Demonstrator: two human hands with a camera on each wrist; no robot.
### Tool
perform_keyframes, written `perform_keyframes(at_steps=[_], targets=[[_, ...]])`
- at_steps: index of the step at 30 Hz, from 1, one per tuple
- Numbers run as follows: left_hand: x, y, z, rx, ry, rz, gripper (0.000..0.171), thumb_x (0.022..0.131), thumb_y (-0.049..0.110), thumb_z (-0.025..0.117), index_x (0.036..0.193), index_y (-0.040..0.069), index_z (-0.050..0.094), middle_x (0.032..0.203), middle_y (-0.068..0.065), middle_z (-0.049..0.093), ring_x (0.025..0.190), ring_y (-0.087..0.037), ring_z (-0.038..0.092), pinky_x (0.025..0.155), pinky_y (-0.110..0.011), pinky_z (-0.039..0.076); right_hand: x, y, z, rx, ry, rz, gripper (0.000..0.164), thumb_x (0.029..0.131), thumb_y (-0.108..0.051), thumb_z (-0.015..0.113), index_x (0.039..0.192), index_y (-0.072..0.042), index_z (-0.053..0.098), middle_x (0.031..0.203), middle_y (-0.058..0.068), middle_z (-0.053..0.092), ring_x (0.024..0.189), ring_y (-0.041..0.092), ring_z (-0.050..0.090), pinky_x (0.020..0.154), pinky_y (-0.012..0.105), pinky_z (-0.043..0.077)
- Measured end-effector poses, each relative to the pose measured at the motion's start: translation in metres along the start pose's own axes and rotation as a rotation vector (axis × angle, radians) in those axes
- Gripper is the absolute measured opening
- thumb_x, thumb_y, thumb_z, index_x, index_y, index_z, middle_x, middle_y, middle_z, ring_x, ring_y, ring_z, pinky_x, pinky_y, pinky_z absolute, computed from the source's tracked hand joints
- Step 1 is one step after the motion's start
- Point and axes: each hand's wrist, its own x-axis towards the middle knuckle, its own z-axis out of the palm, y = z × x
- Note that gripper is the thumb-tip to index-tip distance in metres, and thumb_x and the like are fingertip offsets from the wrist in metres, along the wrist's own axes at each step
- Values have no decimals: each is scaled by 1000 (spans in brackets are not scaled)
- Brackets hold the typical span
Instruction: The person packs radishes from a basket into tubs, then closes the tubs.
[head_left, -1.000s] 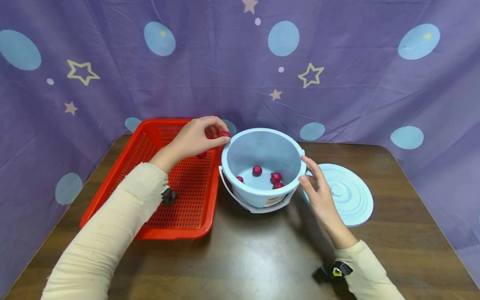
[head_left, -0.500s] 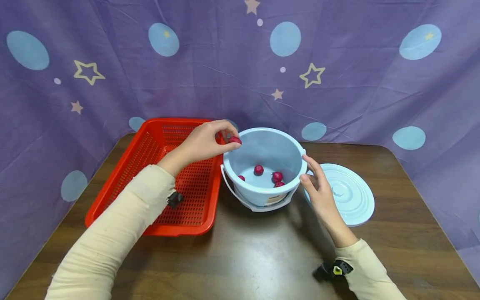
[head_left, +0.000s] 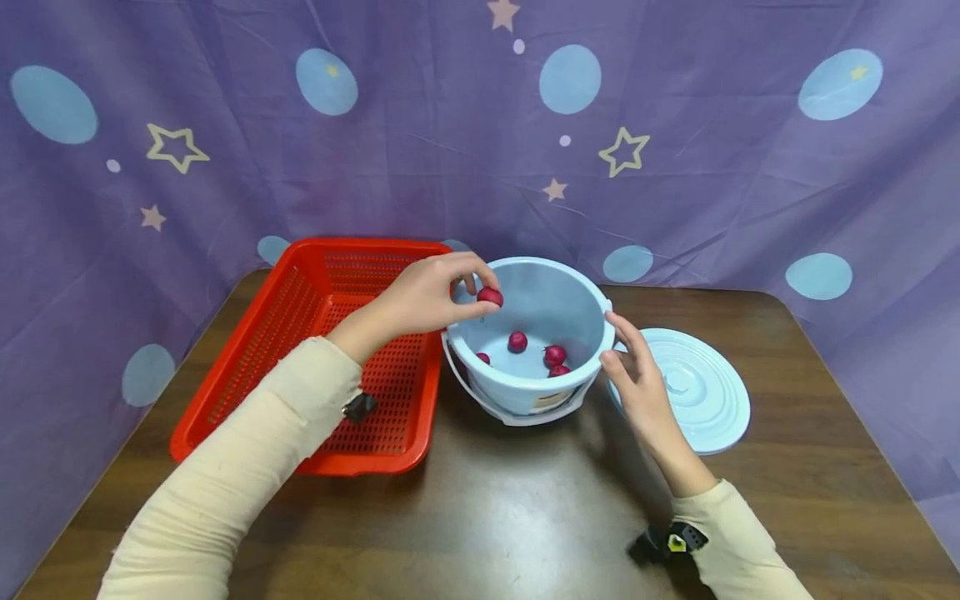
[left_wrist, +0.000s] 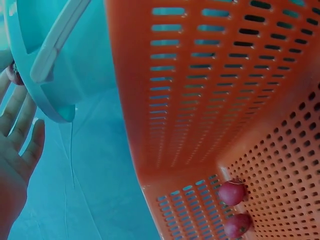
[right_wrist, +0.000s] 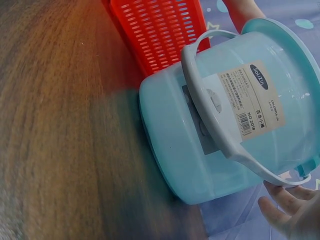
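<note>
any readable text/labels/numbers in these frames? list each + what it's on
"NO.2018": on the white paper label stuck to the side of the light blue bucket, right wrist view.
Dark blue oval logo at the label's top: white script, too blurred to read for certain.
Other lines of print and the barcode on the label: too small to read.
Head view: the label shows only as a sliver, unreadable.
Red basket, lid: no text seen.

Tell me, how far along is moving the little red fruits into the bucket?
Done: four fruits lie in the bucket. In hand: the left hand pinches a fifth fruit over the opening, while the right hand touches the rim. Left: two fruits remain in the red basket, and the lid lies on the table.
</note>
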Motion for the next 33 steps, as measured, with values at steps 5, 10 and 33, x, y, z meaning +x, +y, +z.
perform_keyframes(at_steps=[5, 10, 33], targets=[[0, 2, 2, 14, -57, -6, 22, 84, 34, 80, 102, 26, 71, 96, 12, 64, 89, -7, 56, 74, -31, 46, 0, 1, 1, 0, 0, -14, 50, 102, -8, 51, 151, -13, 39, 147, 15, 43, 108, 8, 58, 92, 17, 45], [-1, 2, 2, 35, -85, -23, 23, 84, 36, 80, 103, 27, 71, 95, 12, 64, 89, -8, 56, 74, -31, 46, 0, 1, 1, 1, 2, -16, 50, 102, -8, 51, 151, -12, 39, 146, 16, 44, 104, 9, 59, 90, 18, 45], [0, -6, 2, 22, 21, -41, 22, 85, 33, 79, 104, 24, 72, 100, 8, 67, 88, -9, 57, 73, -32, 46, 2, 0, -1, 12, -6, -7, 49, 103, -10, 50, 151, -13, 39, 148, 15, 43, 113, 9, 57, 93, 17, 45]])
